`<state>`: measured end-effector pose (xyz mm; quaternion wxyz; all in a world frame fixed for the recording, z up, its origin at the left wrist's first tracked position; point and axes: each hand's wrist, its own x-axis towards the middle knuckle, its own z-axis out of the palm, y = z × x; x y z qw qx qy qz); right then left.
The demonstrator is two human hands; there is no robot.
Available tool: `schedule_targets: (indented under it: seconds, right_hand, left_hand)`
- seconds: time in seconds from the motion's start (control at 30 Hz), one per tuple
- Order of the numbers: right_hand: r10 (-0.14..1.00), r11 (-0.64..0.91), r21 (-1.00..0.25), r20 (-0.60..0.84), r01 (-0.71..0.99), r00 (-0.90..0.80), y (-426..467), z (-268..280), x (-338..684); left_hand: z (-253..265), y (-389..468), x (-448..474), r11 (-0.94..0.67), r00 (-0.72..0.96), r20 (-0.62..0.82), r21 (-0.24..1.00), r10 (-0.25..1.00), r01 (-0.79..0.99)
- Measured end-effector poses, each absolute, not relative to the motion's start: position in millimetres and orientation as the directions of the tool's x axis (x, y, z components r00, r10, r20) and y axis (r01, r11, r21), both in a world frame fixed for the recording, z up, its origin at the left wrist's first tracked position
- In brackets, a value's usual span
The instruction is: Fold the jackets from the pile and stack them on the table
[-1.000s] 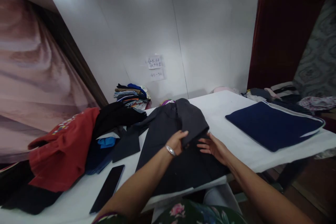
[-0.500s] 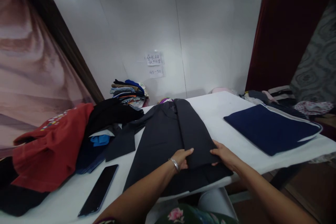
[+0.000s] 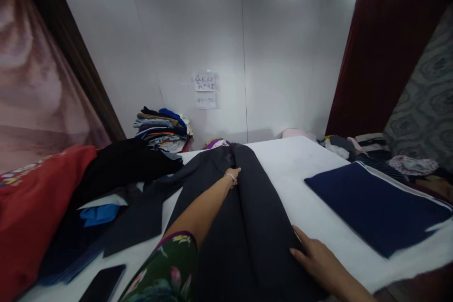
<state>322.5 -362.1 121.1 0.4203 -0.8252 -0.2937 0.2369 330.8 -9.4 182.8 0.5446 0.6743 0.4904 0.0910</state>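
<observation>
On the table [image 3: 290, 165], we seemingly straighten a charcoal sleeve [image 3: 264, 198], right hand [image 3: 316, 257] spread, left hand [image 3: 232, 178] unclear in grip. Next calls for gentle smoothing.

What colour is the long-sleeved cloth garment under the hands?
The long-sleeved cloth garment is dark charcoal grey; the head view shows it best.
</observation>
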Motion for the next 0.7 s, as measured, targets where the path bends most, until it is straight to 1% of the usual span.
schedule_targets:
  seconds: [0.03,0.1,0.17,0.23,0.3,0.37,0.43,0.47,0.57,0.7]
  right_hand:
    - [0.675,-0.489,-0.784,-0.064,0.382,0.735,-361,115,327]
    - [0.691,-0.491,-0.682,0.074,0.542,0.719,-357,106,335]
    - [0.735,-0.441,-0.644,0.141,0.625,0.663,-346,102,339]
    - [0.794,-0.379,-0.625,0.16,0.683,0.587,-331,103,339]
    - [0.853,-0.339,-0.624,0.112,0.704,0.51,-313,106,338]
    - [0.902,-0.337,-0.636,-0.006,0.695,0.432,-297,106,337]
    - [0.924,-0.349,-0.651,-0.122,0.674,0.362,-286,103,336]
    - [0.929,-0.35,-0.66,-0.152,0.664,0.338,-284,100,336]
    - [0.934,-0.335,-0.683,-0.147,0.65,0.326,-283,90,335]
    - [0.936,-0.322,-0.669,-0.12,0.67,0.33,-288,86,331]
  left_hand:
    - [185,0,344,0.05,0.481,-0.39,0.814,0.785,0.579]
    - [189,19,370,-0.002,0.45,-0.338,0.798,0.827,0.603]
    - [190,36,396,-0.051,0.435,-0.286,0.786,0.854,0.616]
    - [187,52,418,-0.086,0.424,-0.248,0.773,0.871,0.629]
    - [181,67,434,-0.109,0.411,-0.225,0.754,0.883,0.648]
    - [172,80,439,-0.135,0.4,-0.2,0.732,0.895,0.668]
    - [159,90,434,-0.16,0.382,-0.172,0.699,0.908,0.697]
    - [153,95,429,-0.17,0.372,-0.162,0.679,0.914,0.714]
    - [141,104,414,-0.193,0.364,-0.163,0.618,0.917,0.763]
    - [144,112,404,-0.225,0.387,-0.178,0.572,0.905,0.789]
